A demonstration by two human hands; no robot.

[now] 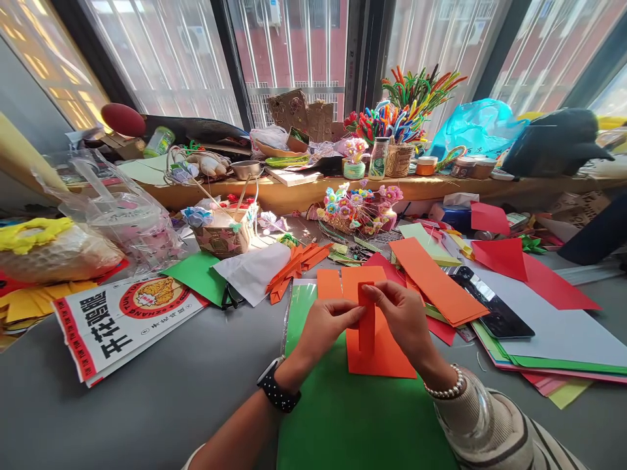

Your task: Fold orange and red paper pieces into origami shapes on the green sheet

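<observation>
A narrow folded orange paper strip (pixel 367 326) stands upright between my two hands. My left hand (pixel 333 320) pinches its left edge, with a dark dotted watch on the wrist. At its top, my right hand (pixel 399 313) grips the strip between thumb and fingers; a beaded bracelet is on that wrist. Beneath the hands lies a larger orange sheet (pixel 392 362) on a green folder (pixel 362 424). A smaller orange piece (pixel 328 283) is at the folder's upper left.
Orange strips (pixel 435 281) and a black phone (pixel 492 303) lie to the right, over stacked coloured paper. Folded orange pieces (pixel 296 264) and a printed paper bag (pixel 130 320) are to the left. Flower baskets (pixel 223 238) stand behind, below a cluttered windowsill (pixel 294 189).
</observation>
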